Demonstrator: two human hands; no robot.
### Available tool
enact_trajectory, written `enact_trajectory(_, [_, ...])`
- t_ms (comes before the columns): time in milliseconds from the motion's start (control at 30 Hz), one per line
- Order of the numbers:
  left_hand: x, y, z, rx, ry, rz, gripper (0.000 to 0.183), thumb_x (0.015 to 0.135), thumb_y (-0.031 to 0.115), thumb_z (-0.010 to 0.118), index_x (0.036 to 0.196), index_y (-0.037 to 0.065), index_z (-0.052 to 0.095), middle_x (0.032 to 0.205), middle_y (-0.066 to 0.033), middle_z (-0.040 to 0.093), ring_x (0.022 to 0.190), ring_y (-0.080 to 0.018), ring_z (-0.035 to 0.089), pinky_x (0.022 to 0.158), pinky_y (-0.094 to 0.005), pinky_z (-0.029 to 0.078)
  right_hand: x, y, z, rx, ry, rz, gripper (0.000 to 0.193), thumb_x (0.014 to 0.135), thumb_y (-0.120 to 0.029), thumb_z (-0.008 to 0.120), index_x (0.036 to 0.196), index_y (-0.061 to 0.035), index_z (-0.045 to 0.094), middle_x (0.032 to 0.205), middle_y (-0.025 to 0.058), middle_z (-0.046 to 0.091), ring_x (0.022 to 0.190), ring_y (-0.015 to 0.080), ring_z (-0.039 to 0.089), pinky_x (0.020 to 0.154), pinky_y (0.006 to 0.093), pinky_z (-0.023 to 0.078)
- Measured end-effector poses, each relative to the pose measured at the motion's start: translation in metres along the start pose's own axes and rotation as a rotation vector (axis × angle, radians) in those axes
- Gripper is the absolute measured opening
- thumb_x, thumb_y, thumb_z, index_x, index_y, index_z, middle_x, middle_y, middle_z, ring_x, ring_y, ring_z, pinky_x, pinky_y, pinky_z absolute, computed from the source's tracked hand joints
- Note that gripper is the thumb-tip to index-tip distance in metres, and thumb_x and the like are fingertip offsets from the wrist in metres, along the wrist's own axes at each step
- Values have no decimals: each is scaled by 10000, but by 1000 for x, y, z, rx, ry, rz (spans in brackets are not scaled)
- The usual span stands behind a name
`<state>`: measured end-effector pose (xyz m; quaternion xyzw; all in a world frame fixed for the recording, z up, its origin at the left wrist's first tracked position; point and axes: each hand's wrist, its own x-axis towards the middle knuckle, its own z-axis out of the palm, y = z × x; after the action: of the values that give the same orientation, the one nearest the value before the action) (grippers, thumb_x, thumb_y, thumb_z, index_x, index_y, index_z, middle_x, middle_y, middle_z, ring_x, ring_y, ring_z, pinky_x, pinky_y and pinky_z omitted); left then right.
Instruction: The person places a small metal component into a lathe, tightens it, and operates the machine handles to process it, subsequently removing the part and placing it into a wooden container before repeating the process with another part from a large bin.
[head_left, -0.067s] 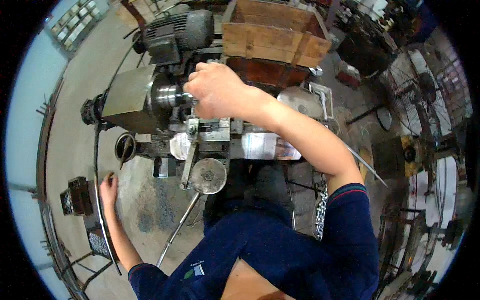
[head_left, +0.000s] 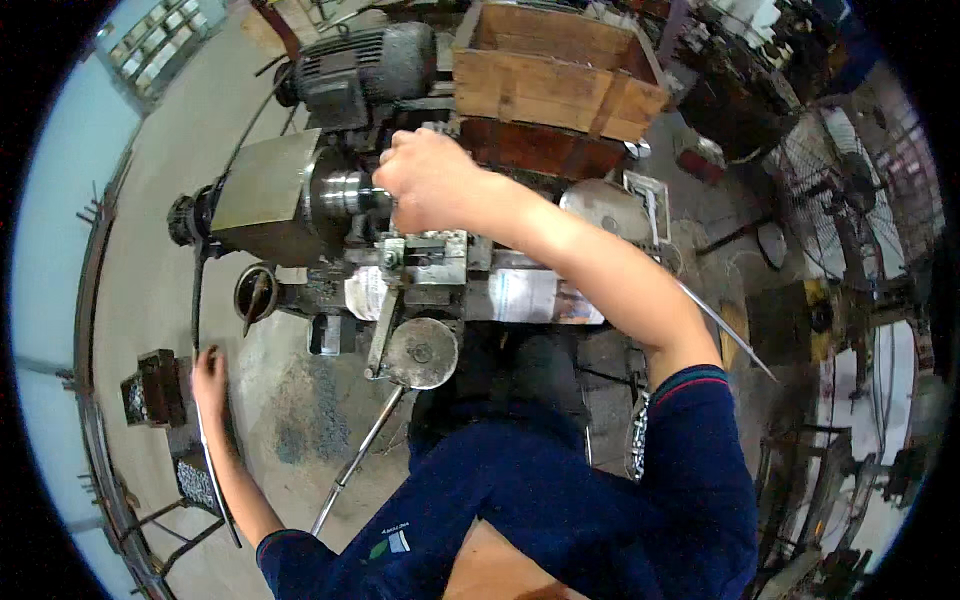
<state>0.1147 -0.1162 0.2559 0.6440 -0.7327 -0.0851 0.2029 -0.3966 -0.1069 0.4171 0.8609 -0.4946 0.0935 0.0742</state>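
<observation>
My right hand (head_left: 428, 180) is closed in front of the shiny metal spindle (head_left: 347, 190) of a small lathe. Its knuckles face up, and the fingertips and anything in them are hidden behind the hand. Below it lies the machine's metal slide (head_left: 430, 265), with a flat bar lever (head_left: 384, 335) and a round metal disc (head_left: 422, 352). Low on the left, my left hand (head_left: 209, 380) hangs beside a long thin rod (head_left: 203, 430). Its fingers are curled together around something dark and too small to name. Whether it touches the rod I cannot tell.
A green-grey headstock housing (head_left: 265, 190) and electric motor (head_left: 370, 70) stand at the far left. Behind the lathe is a wooden crate (head_left: 560, 85). Metal bins of small parts (head_left: 195, 482) sit at left, near a dark handwheel (head_left: 256, 292). A fan (head_left: 845, 190) stands at right.
My left hand has shifted slightly left, toward the thin rod. My right hand stays at the spindle. The whole view has moved a little.
</observation>
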Motion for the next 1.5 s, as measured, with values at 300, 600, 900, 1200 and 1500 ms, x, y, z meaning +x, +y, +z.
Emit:
enact_trajectory(300, [-64,-116,-19,33,108,-622,614,902,534,351,939,-16,621,887,-224,624,814,-402,584,721,-438,438,67,-12,65,-193,-420,48,291,665,-291,648,927,-170,688,995,46,652,1024,236,561,956,445,330])
enact_trajectory(600, [-101,58,1,148,98,-557,498,770,464,590,747,-31,531,664,-158,582,672,-349,602,636,-436,453,64,-6,72,-149,-354,81,273,661,-301,670,895,-162,696,943,44,666,990,220,579,931,409,348])
enact_trajectory(900, [-73,31,-23,-572,-147,-399,151,789,107,617,771,-21,538,564,-64,539,454,-146,545,425,-286,459,9,73,-34,-148,5,393,286,568,-305,618,651,-37,673,711,175,636,775,331,612,700,408,505])
enact_trajectory(1200, [-13,13,12,-590,-202,-261,213,840,152,606,809,-43,528,572,-57,523,467,-140,509,443,-281,439,-116,179,-40,-52,405,736,508,607,-249,583,1094,-109,621,1248,154,496,1122,336,477,943,395,403])
enact_trajectory(1500, [0,-70,32,-677,-331,-454,303,855,240,602,945,-48,576,737,-85,611,612,-208,581,568,-339,487,-466,81,-17,193,302,1361,377,613,-252,629,938,-67,671,949,148,648,882,299,618,778,373,492])
